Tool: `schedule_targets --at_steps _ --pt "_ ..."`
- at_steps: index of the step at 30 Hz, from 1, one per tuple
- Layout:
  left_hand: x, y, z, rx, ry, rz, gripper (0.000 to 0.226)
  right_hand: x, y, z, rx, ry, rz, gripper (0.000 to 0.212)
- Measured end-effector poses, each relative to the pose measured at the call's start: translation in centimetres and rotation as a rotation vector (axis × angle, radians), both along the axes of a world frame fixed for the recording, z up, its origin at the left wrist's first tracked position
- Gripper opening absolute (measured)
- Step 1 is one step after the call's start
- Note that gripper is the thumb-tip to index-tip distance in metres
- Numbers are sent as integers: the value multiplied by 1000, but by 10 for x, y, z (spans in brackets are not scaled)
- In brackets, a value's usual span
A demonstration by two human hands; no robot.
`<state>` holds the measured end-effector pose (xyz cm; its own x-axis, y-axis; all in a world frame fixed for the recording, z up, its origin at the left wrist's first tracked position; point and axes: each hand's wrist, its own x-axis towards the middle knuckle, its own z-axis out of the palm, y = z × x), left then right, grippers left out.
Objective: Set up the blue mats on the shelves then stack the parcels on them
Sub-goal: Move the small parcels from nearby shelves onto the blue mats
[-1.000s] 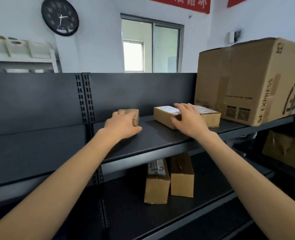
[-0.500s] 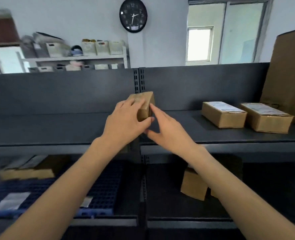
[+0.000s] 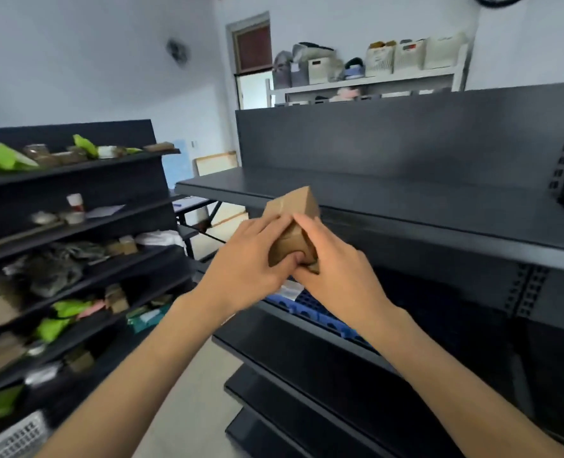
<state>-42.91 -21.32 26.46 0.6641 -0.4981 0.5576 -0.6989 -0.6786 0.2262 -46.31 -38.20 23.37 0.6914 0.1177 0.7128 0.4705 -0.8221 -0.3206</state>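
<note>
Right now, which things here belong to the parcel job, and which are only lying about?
Job: small parcel, held by left hand and right hand; blue mat, one level down; dark upper shelf.
Lying about: green bags, at left; white baskets, far back; wall fan.

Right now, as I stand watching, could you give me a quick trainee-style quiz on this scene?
1. True or false: the small cardboard parcel rests on the top shelf.
2. Of left hand and right hand, which grips it? A) left only B) right only C) both
3. Fill in: the mat below the hands is ____.
Key: 1 false, it is held; 2 C; 3 blue.
</note>
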Motion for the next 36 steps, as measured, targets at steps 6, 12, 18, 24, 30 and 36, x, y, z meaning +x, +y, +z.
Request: schedule_targets --at_steps 6,12,18,24,30,36 --pt "60 106 -53 -52 87 -8 61 60 98 -58 186 92 -2 62" --pt "130 137 -105 3 187 -80 61 109 136 -106 194 201 -126 59" --pt "216 120 -149 -8 198 -218 58 175 127 -136 170 277 -250 61" --pt "328 79 -165 -24 227 -338 55 274 101 -162 240 297 -371 71" --pt "431 37 -150 -18 210 -512 47 369 74 -152 214 234 -466 65" --pt "490 4 -166 85 394 -587 14 407 62 -159 204 362 -706 37"
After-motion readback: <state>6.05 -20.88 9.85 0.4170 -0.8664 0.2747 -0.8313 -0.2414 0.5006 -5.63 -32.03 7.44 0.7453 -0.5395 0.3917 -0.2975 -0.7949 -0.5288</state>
